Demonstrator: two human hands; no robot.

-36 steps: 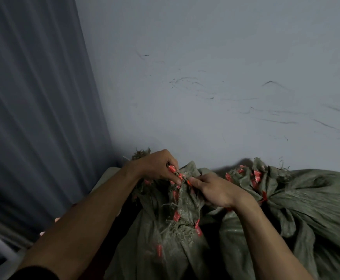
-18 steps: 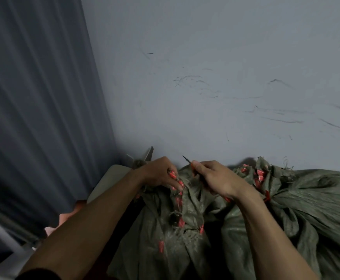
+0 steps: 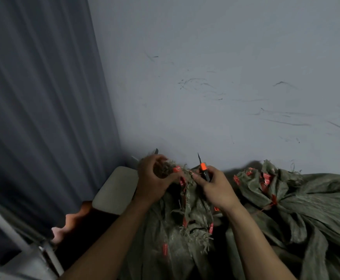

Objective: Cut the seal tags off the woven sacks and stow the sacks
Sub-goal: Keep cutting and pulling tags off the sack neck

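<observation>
Raised since half a second ago: small utility knife with orange collar and dark pointed blade (image 3: pixel 203 167), then barely poking out past the fingers, now tip-up and clear of the cloth. Right hand (image 3: pixel 215 188) curled round its dark handle. Left hand (image 3: pixel 155 178) clenched on the frayed, bunched neck of the olive-green woven plastic sack (image 3: pixel 187 217), hoisted a little higher as well. Hands close together, almost meeting across that neck.

Red plastic seal tags (image 3: pixel 176 169) strung along the neck, one just beside the left thumb. More of them on a second tied green sack (image 3: pixel 316 199) lying to the right against the scuffed grey wall (image 3: pixel 205 77).

Probably between cuts. Likely trouble from here:
- Blade skidding off the slick weave toward the left fingers, so near the cutting line.
- Slicing cloth instead of the tag tie.
- Loose strands snagging the edge.
</observation>
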